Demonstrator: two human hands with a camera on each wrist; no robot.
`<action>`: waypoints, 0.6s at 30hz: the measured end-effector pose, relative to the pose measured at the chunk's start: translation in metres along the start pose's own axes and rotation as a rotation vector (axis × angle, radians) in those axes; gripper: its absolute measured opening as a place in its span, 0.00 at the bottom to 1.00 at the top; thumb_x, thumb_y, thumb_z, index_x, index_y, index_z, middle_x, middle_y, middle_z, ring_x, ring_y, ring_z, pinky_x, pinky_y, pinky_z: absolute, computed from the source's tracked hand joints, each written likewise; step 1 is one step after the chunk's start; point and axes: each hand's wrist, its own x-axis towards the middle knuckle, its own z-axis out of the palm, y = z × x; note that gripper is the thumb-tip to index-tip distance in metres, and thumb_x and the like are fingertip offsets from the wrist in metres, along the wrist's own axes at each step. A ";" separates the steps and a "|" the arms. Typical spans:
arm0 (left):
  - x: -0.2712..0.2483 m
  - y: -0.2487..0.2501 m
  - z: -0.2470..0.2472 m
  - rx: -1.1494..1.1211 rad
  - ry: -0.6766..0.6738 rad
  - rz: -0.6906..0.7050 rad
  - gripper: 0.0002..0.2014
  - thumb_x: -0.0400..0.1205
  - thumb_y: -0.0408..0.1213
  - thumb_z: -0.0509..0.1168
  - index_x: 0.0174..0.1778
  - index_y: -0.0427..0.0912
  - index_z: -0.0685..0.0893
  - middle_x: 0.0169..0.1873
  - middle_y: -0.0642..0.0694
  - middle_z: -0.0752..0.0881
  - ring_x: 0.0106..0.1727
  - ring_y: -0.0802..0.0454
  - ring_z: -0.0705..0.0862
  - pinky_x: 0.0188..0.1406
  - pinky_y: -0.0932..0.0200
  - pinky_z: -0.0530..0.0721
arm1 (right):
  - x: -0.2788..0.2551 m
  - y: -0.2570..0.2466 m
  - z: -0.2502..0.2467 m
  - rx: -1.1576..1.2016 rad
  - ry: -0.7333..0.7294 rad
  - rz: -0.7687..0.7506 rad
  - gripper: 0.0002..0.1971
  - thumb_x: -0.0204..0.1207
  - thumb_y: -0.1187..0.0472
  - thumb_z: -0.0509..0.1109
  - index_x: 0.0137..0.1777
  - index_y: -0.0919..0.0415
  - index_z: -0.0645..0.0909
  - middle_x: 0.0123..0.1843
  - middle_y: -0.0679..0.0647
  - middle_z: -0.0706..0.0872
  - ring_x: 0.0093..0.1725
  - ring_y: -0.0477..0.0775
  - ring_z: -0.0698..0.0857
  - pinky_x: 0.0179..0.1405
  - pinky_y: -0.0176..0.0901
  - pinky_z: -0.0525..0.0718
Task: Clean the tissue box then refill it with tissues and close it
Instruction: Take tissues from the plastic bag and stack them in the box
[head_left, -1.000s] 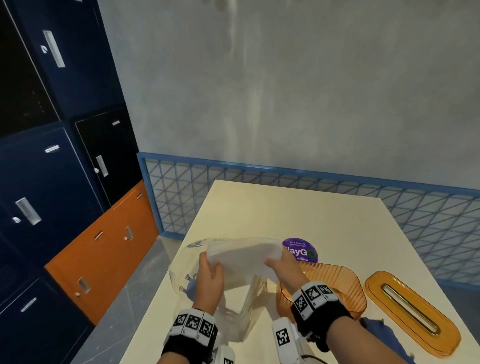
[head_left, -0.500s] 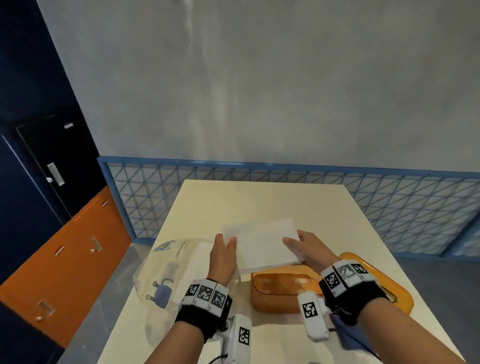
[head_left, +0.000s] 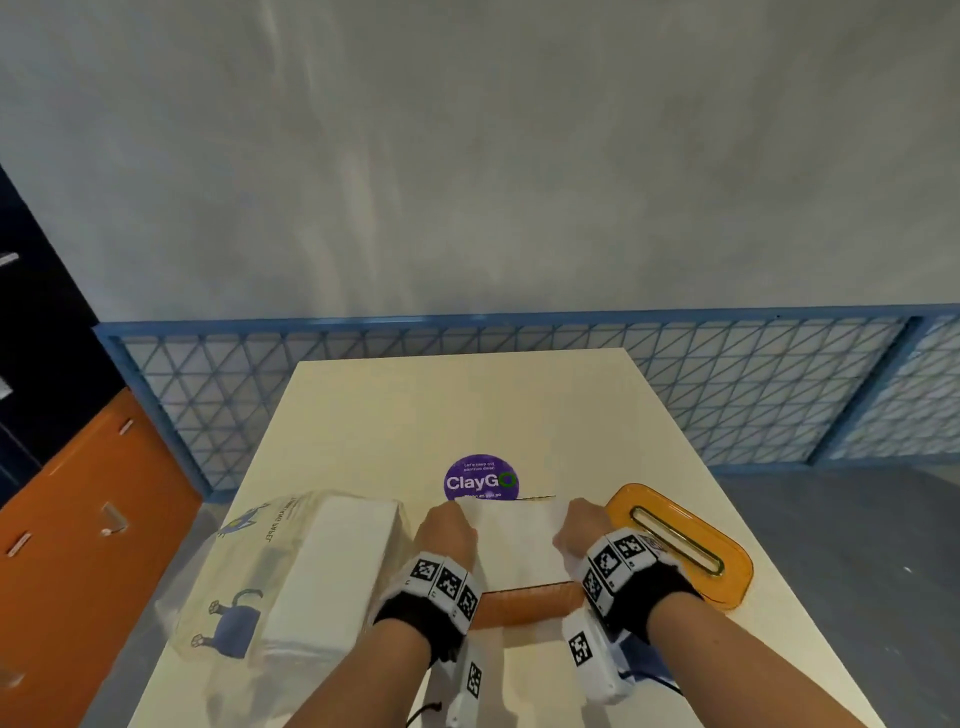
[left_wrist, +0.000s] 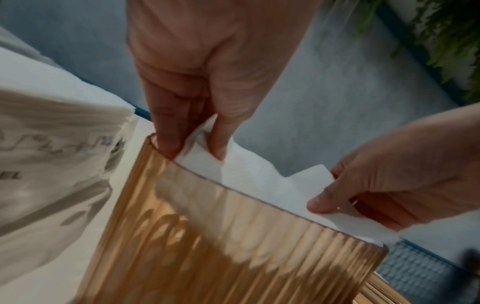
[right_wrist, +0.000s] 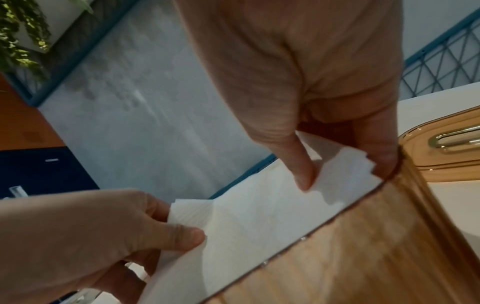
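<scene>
An amber ribbed tissue box (head_left: 527, 605) (left_wrist: 221, 246) (right_wrist: 363, 246) stands open on the cream table. A white stack of tissues (head_left: 519, 543) (left_wrist: 249, 174) (right_wrist: 246, 216) sits in its top. My left hand (head_left: 449, 530) (left_wrist: 197, 144) pinches the stack's left end, thumb on top and fingers at the box's inner wall. My right hand (head_left: 579, 527) (right_wrist: 337, 164) pinches the right end the same way. The amber lid (head_left: 680, 543) (right_wrist: 446, 152) with a gold-rimmed slot lies flat to the right of the box.
A clear plastic pack of tissues (head_left: 291, 577) (left_wrist: 52, 144) lies left of the box. A purple round sticker (head_left: 480, 480) is on the table (head_left: 467, 405) behind it. A blue cloth (head_left: 644, 665) shows under my right forearm. A blue mesh railing (head_left: 519, 364) bounds the far side.
Both hands carried the tissue stack from the plastic pack rightward over the box and lowered it into the open top. The camera view swung to the right.
</scene>
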 end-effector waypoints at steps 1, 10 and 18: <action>0.001 0.000 0.002 0.036 -0.007 0.007 0.13 0.84 0.33 0.60 0.62 0.33 0.81 0.62 0.38 0.84 0.64 0.43 0.84 0.58 0.56 0.81 | 0.000 -0.002 0.000 -0.034 -0.013 -0.010 0.16 0.82 0.66 0.59 0.66 0.70 0.78 0.68 0.62 0.83 0.67 0.60 0.82 0.50 0.40 0.77; 0.000 0.002 0.021 0.256 -0.050 0.061 0.19 0.87 0.32 0.54 0.74 0.32 0.69 0.74 0.37 0.73 0.75 0.44 0.73 0.74 0.56 0.71 | 0.003 -0.005 0.012 -0.163 -0.014 -0.093 0.18 0.82 0.65 0.61 0.70 0.70 0.74 0.72 0.64 0.77 0.72 0.61 0.77 0.68 0.44 0.76; -0.004 0.005 0.029 0.332 -0.087 0.150 0.16 0.86 0.27 0.53 0.69 0.33 0.75 0.70 0.37 0.74 0.70 0.42 0.78 0.67 0.54 0.76 | 0.003 -0.011 0.017 -0.414 0.014 -0.274 0.15 0.82 0.69 0.58 0.66 0.69 0.76 0.68 0.64 0.79 0.68 0.60 0.80 0.66 0.47 0.78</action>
